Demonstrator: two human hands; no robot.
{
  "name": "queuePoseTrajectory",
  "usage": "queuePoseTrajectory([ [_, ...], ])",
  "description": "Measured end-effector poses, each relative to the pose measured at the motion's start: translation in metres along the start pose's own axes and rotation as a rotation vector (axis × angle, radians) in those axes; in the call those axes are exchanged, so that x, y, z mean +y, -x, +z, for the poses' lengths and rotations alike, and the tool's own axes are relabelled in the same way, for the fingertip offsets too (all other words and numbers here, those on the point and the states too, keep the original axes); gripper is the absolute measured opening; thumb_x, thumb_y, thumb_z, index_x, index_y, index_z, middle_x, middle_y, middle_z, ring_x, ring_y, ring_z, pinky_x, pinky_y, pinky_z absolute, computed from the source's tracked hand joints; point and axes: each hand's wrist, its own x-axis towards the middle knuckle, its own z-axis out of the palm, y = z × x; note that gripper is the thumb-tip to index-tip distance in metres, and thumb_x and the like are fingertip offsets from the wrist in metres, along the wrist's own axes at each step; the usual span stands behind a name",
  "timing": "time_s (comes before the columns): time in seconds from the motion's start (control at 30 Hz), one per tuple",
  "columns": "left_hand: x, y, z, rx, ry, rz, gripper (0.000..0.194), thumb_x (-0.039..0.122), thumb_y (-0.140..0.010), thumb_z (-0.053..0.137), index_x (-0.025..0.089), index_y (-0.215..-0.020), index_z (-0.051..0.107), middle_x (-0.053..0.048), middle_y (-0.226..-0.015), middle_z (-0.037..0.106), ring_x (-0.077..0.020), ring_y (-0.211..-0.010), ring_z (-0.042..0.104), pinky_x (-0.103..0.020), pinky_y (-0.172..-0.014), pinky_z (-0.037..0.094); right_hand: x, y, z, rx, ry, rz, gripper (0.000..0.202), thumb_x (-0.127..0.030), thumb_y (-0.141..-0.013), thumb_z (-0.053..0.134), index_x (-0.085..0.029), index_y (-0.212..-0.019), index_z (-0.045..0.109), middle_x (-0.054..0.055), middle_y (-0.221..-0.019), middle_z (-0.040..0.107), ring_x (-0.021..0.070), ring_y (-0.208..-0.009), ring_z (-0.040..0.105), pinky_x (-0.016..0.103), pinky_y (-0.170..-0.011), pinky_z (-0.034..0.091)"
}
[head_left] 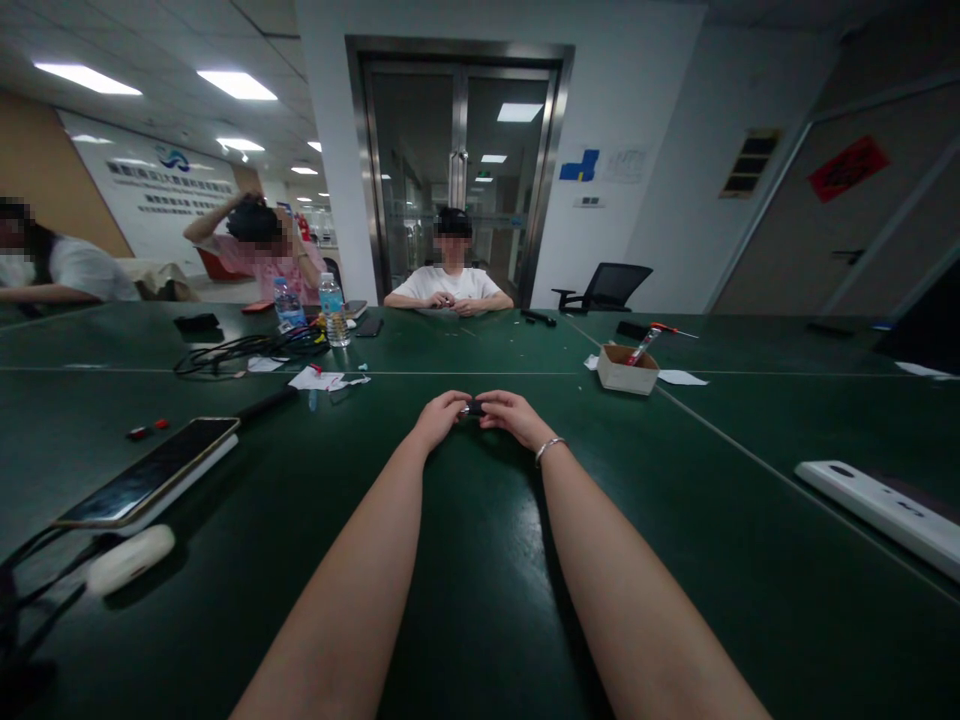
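Observation:
Both my arms reach forward over the dark green table [480, 540]. Between my hands is a small black object with a shiny metal end [474, 408], too small to name. My left hand [441, 418] pinches its metal end. The fingers of my right hand [514, 418] are closed on its black end, and a silver bracelet [550, 450] circles my right wrist. The two hands are close together, low over the table.
On the left are a phone [154, 475], a white mouse [131, 560], cables [247, 350] and water bottles [334, 310]. An open box [628, 372] and a white power strip [885, 510] lie to the right. A person [450, 285] sits opposite; others sit at the left.

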Motion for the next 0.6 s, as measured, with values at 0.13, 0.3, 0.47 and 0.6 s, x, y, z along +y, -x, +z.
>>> queuePoseTrajectory([
  [0.13, 0.0018, 0.0011, 0.0, -0.011, 0.003, 0.003, 0.031, 0.028, -0.08, 0.052, 0.016, -0.105, 0.066, -0.001, -0.074, 0.06, -0.0129, -0.067, 0.055, -0.025, -0.065, 0.044, -0.0014, 0.0005, 0.0013, 0.006, 0.005, 0.01, 0.016, -0.002, -0.081, 0.063, -0.012, -0.093, 0.067, 0.003, -0.068, 0.069, 0.0096, -0.056, 0.068, 0.018, -0.058, 0.059],
  [0.3, 0.0059, 0.0032, -0.0004, 0.013, -0.019, -0.015, 0.031, 0.031, -0.081, 0.051, 0.018, -0.104, 0.067, -0.003, -0.081, 0.064, -0.0129, -0.068, 0.055, -0.026, -0.066, 0.044, -0.0028, 0.0017, 0.0023, 0.021, -0.002, 0.014, 0.017, -0.001, -0.081, 0.062, -0.012, -0.092, 0.067, 0.002, -0.068, 0.069, 0.0091, -0.055, 0.067, 0.018, -0.058, 0.059],
  [0.47, 0.0052, 0.0031, -0.0003, -0.003, -0.027, 0.011, 0.031, 0.033, -0.083, 0.051, 0.015, -0.101, 0.068, -0.004, -0.076, 0.064, -0.0137, -0.068, 0.056, -0.026, -0.066, 0.045, -0.0024, 0.0011, 0.0022, 0.015, 0.001, 0.008, 0.019, 0.001, -0.081, 0.059, -0.012, -0.093, 0.066, 0.003, -0.07, 0.07, 0.0095, -0.057, 0.068, 0.018, -0.058, 0.06],
  [0.6, 0.0023, 0.0025, -0.001, 0.024, -0.044, 0.007, 0.032, 0.036, -0.083, 0.053, 0.017, -0.104, 0.067, -0.003, -0.08, 0.065, -0.0131, -0.069, 0.056, -0.026, -0.067, 0.045, -0.0015, -0.0002, 0.0015, 0.024, -0.005, 0.014, 0.019, 0.002, -0.081, 0.058, -0.011, -0.094, 0.066, 0.003, -0.069, 0.069, 0.0095, -0.056, 0.068, 0.018, -0.058, 0.059],
])
